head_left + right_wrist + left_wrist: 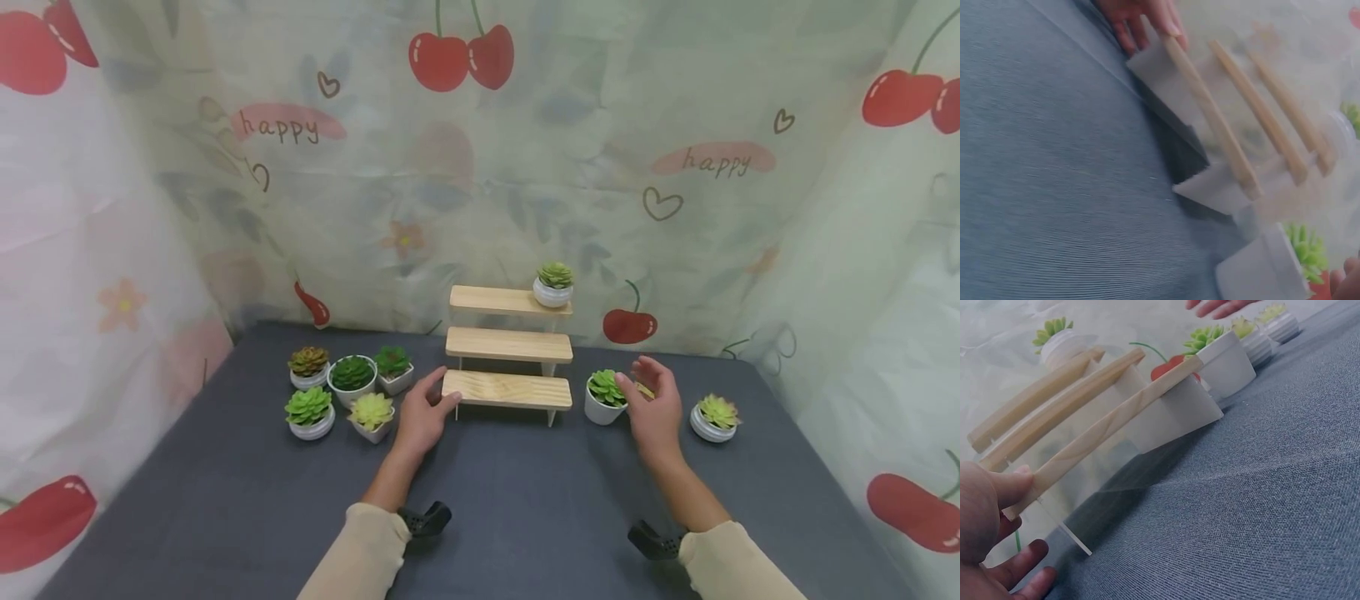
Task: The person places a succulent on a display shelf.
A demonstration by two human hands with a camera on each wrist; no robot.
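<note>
A three-tier wooden stand (508, 345) with pale plank steps and see-through side supports stands at the back of the table. My left hand (422, 422) pinches the left end of its lowest plank (1100, 432), thumb on top and a finger underneath. On the top step's right end sits a light-green succulent (554, 284) in a white ribbed pot. My right hand (656, 415) hovers beside a bright green succulent (604, 395) in a plain white pot, fingers loosely bent around nothing. Behind that hand, another plant is mostly hidden.
Left of the stand cluster several potted succulents (352, 373), green, reddish and yellowish. At the right, a yellow-green succulent (715, 418) stands in a ribbed white pot. Dark grey cloth covers the table (525, 508); a printed curtain (480, 150) hangs closely behind and at both sides.
</note>
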